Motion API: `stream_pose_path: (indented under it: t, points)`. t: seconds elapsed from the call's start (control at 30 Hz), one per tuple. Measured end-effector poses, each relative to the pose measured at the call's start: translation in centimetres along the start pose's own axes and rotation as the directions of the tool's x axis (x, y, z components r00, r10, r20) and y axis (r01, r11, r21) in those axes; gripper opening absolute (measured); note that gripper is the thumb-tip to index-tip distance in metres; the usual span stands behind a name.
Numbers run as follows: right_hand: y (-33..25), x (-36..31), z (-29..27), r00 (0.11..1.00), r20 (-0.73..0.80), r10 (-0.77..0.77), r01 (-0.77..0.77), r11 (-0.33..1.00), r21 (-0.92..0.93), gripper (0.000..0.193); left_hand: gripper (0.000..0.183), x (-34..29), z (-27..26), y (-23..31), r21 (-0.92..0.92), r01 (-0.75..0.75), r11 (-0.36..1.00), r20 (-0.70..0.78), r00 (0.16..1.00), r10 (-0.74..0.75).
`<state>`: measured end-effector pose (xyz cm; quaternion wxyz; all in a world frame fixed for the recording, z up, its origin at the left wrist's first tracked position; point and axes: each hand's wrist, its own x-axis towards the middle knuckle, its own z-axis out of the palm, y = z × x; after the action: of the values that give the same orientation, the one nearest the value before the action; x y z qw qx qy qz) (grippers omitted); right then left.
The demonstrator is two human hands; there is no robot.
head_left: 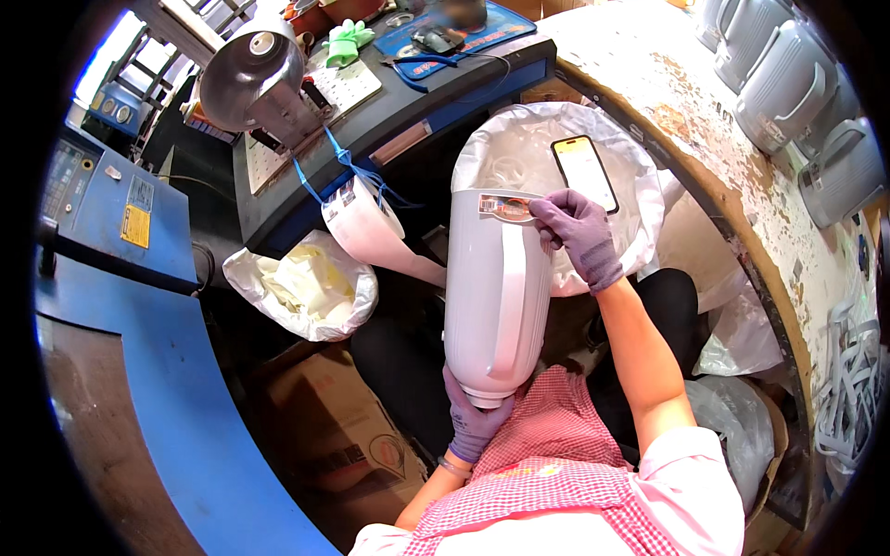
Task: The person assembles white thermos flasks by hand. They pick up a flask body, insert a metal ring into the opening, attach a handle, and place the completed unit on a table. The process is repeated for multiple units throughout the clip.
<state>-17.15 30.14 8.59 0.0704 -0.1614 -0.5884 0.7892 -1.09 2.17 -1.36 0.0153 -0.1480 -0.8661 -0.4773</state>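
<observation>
A pale grey thermos jug (471,296) with a long side handle lies tilted across my lap, its narrow white neck toward me. My gloved left hand (475,419) is closed round that neck from below. At the jug's far, wide end, my gloved right hand (577,232) pinches the edge of a small printed label (505,207). The label lies against the jug's side, just beyond the top of the handle. Whether it is fully stuck down I cannot tell.
A phone (586,174) rests on a white-lined bin (640,218) beyond the jug. A label roll (371,222) hangs by blue ties from the dark bench (389,116). Another lined bag (311,287) holds pale scraps. Several grey jugs (783,88) stand on the worn table (640,56) at right.
</observation>
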Motion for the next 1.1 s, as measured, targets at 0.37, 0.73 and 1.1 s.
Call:
stream_pose_path:
  t: [0.37, 0.73, 1.1]
  points:
    - [-3.5, 2.0, -3.9, 0.994, 0.065, 0.087, 0.004, 0.573, -0.820, 0.059, 0.123, -0.6, 0.0, -0.1, -0.022, 0.049, 0.999, -0.011, 0.999, -0.049]
    - [-8.3, 5.4, 1.5, 0.943, 0.265, 0.202, 0.183, 0.351, -0.918, 0.052, 0.106, -0.1, 0.0, 0.5, -0.015, -0.068, 0.998, -0.123, 0.990, 0.066]
    - [-15.1, -5.9, -2.2, 0.101, 0.906, -0.412, 0.810, -0.495, -0.315, 0.044, 0.082, 6.4, -19.6, 6.1, -0.783, 0.086, 0.616, -0.057, 0.977, -0.208]
